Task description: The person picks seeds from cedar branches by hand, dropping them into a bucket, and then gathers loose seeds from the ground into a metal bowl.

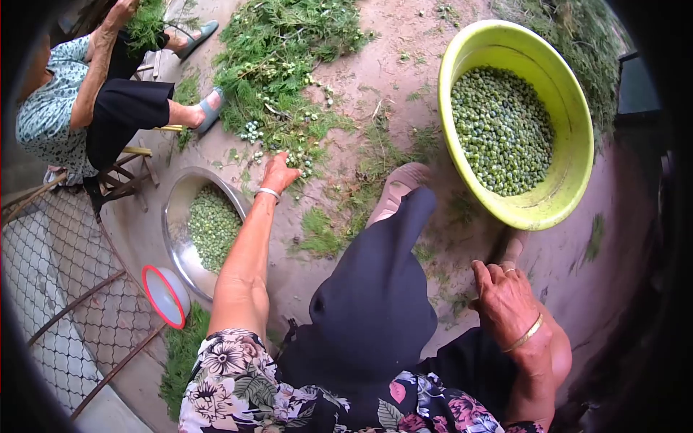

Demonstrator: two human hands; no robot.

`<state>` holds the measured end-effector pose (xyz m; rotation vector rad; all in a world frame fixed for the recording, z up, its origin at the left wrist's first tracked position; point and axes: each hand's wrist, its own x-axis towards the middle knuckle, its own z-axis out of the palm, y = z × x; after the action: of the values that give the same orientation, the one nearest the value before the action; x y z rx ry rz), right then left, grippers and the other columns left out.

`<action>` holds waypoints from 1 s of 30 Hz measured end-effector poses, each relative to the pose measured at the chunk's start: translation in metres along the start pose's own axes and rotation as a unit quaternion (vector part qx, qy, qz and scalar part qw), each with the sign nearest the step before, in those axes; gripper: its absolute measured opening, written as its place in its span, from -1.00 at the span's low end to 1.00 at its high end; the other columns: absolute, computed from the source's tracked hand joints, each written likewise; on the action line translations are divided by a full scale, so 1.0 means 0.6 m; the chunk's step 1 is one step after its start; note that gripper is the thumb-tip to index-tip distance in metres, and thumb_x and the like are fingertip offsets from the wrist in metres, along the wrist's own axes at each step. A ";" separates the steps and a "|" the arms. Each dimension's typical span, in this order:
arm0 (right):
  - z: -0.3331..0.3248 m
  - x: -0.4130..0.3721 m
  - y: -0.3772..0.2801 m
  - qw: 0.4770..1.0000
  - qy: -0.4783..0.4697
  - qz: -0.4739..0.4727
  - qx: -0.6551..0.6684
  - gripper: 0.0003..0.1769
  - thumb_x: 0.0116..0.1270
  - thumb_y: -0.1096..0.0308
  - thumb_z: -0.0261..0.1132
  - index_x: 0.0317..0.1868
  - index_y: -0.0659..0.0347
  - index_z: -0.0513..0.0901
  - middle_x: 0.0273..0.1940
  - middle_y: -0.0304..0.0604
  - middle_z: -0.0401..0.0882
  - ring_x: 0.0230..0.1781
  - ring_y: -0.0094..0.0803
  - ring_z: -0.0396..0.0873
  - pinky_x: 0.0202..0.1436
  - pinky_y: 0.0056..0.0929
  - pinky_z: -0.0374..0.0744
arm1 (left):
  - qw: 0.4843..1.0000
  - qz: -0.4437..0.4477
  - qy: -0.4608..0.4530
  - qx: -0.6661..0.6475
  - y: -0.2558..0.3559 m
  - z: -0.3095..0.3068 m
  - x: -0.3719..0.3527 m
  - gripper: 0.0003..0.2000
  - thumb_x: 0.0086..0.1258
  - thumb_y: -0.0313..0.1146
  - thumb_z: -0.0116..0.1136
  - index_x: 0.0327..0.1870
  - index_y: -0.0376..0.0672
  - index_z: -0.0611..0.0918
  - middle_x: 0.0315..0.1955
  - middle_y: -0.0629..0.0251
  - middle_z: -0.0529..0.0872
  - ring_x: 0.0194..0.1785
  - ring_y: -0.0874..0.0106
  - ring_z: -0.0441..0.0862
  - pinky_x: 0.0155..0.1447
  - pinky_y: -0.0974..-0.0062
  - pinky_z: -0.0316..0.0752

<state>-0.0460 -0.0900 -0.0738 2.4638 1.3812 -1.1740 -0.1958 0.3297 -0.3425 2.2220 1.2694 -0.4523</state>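
Note:
My left hand [280, 174] reaches down to the ground with thumb and forefinger apart, beside small green seed cones [306, 167] lying among cut evergreen sprigs [278, 130]. The other fingertips are partly hidden. Left of that forearm, a steel basin [175, 234] holds a layer of the same cones. My right hand [503, 299] is closed with curled fingers above my right leg; whatever is in it, if anything, does not show. Ahead of it stands a large yellow-green tub [574, 137], partly filled with green cones [498, 130].
A heap of evergreen branches [289, 36] lies ahead. At upper left another person [54, 115] sits on a wooden stool, holding a green branch [146, 25]. A red-rimmed bowl [166, 296] and a wire-mesh panel [79, 281] are at left. More greenery [563, 36] lies behind the tub.

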 end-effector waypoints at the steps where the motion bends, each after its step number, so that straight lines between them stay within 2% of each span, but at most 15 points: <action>1: -0.005 0.007 -0.001 1.000 -0.008 -0.001 -0.005 -0.37 0.02 0.40 0.37 0.13 0.37 0.37 -0.17 0.04 0.52 -0.07 -0.06 0.48 0.03 -0.23 0.42 | 1.000 0.020 0.006 0.005 -0.004 0.013 0.013 -0.27 -0.10 -0.27 0.42 0.21 -0.23 0.45 0.10 -0.17 0.48 0.18 0.06 0.45 0.28 0.34 0.34; 4: -0.008 0.024 -0.006 1.000 -0.008 0.005 -0.001 -0.34 0.01 0.41 0.37 0.16 0.36 0.35 -0.12 0.05 0.51 -0.03 -0.06 0.46 0.07 -0.22 0.41 | 0.999 0.031 0.026 0.015 -0.003 0.040 0.051 -0.19 -0.16 -0.27 0.46 0.29 0.03 0.40 0.27 -0.22 0.20 0.28 0.02 0.33 0.30 0.31 0.32; 7: -0.005 0.037 -0.006 0.999 -0.020 0.021 0.031 -0.32 0.01 0.41 0.38 0.17 0.36 0.35 -0.08 0.06 0.51 -0.01 -0.06 0.46 0.08 -0.22 0.41 | 1.000 0.009 0.017 0.004 0.000 0.065 0.061 -0.23 -0.16 -0.31 0.45 0.24 0.01 0.45 0.30 -0.20 0.16 0.26 0.02 0.35 0.29 0.32 0.34; 10: -0.004 0.044 -0.011 0.999 -0.020 0.015 0.034 -0.32 0.00 0.42 0.37 0.17 0.36 0.35 -0.08 0.06 0.50 -0.01 -0.05 0.46 0.08 -0.22 0.41 | 0.999 0.022 0.044 0.000 -0.010 0.084 0.019 -0.35 -0.16 -0.36 0.44 0.12 -0.07 0.53 0.18 -0.16 0.33 0.20 0.04 0.40 0.24 0.32 0.39; 13: -0.007 0.047 -0.014 0.999 -0.012 0.010 0.036 -0.34 0.01 0.43 0.37 0.16 0.36 0.35 -0.09 0.06 0.51 -0.02 -0.05 0.46 0.08 -0.22 0.41 | 0.993 0.097 0.068 0.012 -0.062 0.127 -0.038 -0.47 -0.14 -0.40 0.40 -0.02 -0.14 0.56 -0.07 -0.06 0.54 -0.04 0.05 0.54 0.14 0.33 0.47; 15: 0.000 0.047 -0.009 1.000 0.009 -0.002 0.027 -0.35 0.01 0.44 0.36 0.15 0.37 0.35 -0.12 0.07 0.52 -0.04 -0.04 0.47 0.06 -0.22 0.42 | 0.987 -0.009 0.012 -0.161 -0.077 0.141 -0.085 -0.60 0.00 -0.50 0.32 -0.06 -0.21 0.55 -0.33 0.25 0.55 -0.22 0.35 0.59 -0.20 0.40 0.58; 16: 0.005 0.046 -0.007 1.000 0.008 -0.003 0.025 -0.35 0.01 0.44 0.36 0.15 0.37 0.35 -0.12 0.07 0.52 -0.04 -0.04 0.47 0.06 -0.22 0.42 | 0.987 -0.011 0.012 -0.163 -0.080 0.138 -0.109 -0.60 0.00 -0.50 0.32 -0.06 -0.21 0.55 -0.33 0.25 0.55 -0.22 0.35 0.59 -0.20 0.40 0.58; 19: 0.014 0.044 -0.002 0.999 0.033 -0.023 -0.018 -0.38 0.03 0.41 0.33 0.13 0.38 0.36 -0.19 0.05 0.52 -0.10 -0.09 0.49 0.04 -0.22 0.40 | 0.805 -0.090 -0.047 -0.584 -0.072 0.092 -0.168 -0.72 0.18 -0.57 0.13 -0.06 -0.27 0.52 -0.34 0.28 0.60 -0.37 0.42 0.61 -0.42 0.52 0.55; 20: 0.012 0.043 -0.002 1.000 0.025 -0.019 -0.007 -0.39 0.03 0.42 0.33 0.13 0.38 0.36 -0.20 0.04 0.52 -0.10 -0.10 0.50 0.03 -0.22 0.40 | 0.806 -0.087 -0.043 -0.584 -0.063 0.068 -0.181 -0.72 0.18 -0.57 0.13 -0.06 -0.27 0.52 -0.34 0.28 0.60 -0.37 0.42 0.61 -0.42 0.52 0.55; 22: 0.011 0.039 -0.002 1.000 0.021 -0.016 0.005 -0.40 0.03 0.42 0.32 0.12 0.39 0.37 -0.21 0.04 0.53 -0.11 -0.10 0.50 0.02 -0.23 0.41 | 0.690 -0.053 -0.077 -0.718 -0.057 0.026 -0.199 -0.72 0.19 -0.57 0.11 -0.05 -0.31 0.51 -0.34 0.26 0.60 -0.39 0.40 0.62 -0.43 0.53 0.54; 23: 0.013 0.037 -0.002 0.999 0.029 -0.019 -0.006 -0.40 0.04 0.42 0.32 0.12 0.39 0.37 -0.21 0.04 0.53 -0.12 -0.11 0.50 -0.01 -0.23 0.42 | 0.741 -0.076 -0.062 -0.665 -0.076 0.032 -0.192 -0.76 0.19 -0.58 0.10 -0.10 -0.31 0.52 -0.38 0.27 0.60 -0.40 0.36 0.62 -0.45 0.53 0.53; 24: 0.013 0.035 -0.002 0.999 0.038 -0.022 -0.017 -0.41 0.04 0.42 0.32 0.12 0.39 0.37 -0.21 0.04 0.53 -0.12 -0.11 0.51 -0.03 -0.24 0.43 | 0.741 -0.072 -0.058 -0.665 -0.096 0.036 -0.189 -0.76 0.19 -0.58 0.10 -0.10 -0.31 0.52 -0.38 0.27 0.60 -0.40 0.36 0.62 -0.45 0.53 0.53; 26: 0.008 0.033 -0.001 0.998 0.048 -0.021 -0.024 -0.43 0.05 0.41 0.32 0.09 0.39 0.38 -0.22 0.03 0.53 -0.14 -0.11 0.51 -0.06 -0.23 0.44 | 0.900 -0.096 0.009 -0.424 -0.097 0.025 -0.188 -0.80 0.17 -0.58 0.09 -0.16 -0.31 0.54 -0.39 0.25 0.62 -0.40 0.32 0.63 -0.50 0.52 0.49; 27: 0.008 0.029 0.000 0.998 0.051 -0.018 -0.028 -0.45 0.05 0.41 0.32 0.07 0.39 0.39 -0.23 0.03 0.53 -0.15 -0.11 0.52 -0.08 -0.23 0.45 | 0.800 -0.081 -0.031 -0.593 -0.100 0.015 -0.189 -0.87 0.14 -0.58 0.10 -0.28 -0.29 0.54 -0.42 0.28 0.60 -0.43 0.35 0.63 -0.56 0.54 0.43; 30: 0.005 0.024 0.003 0.998 0.062 -0.016 -0.020 -0.53 0.04 0.40 0.33 -0.03 0.36 0.41 -0.27 0.03 0.54 -0.18 -0.11 0.53 -0.11 -0.22 0.44 | 0.775 -0.026 -0.017 -0.632 -0.096 -0.021 -0.201 -0.95 0.13 -0.56 0.10 -0.41 -0.23 0.50 -0.47 0.29 0.59 -0.47 0.35 0.62 -0.60 0.55 0.39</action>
<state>-0.0422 -0.0824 -0.0857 2.5337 1.4642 -1.0046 -0.3057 0.2785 -0.2853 0.9985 1.0714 0.3218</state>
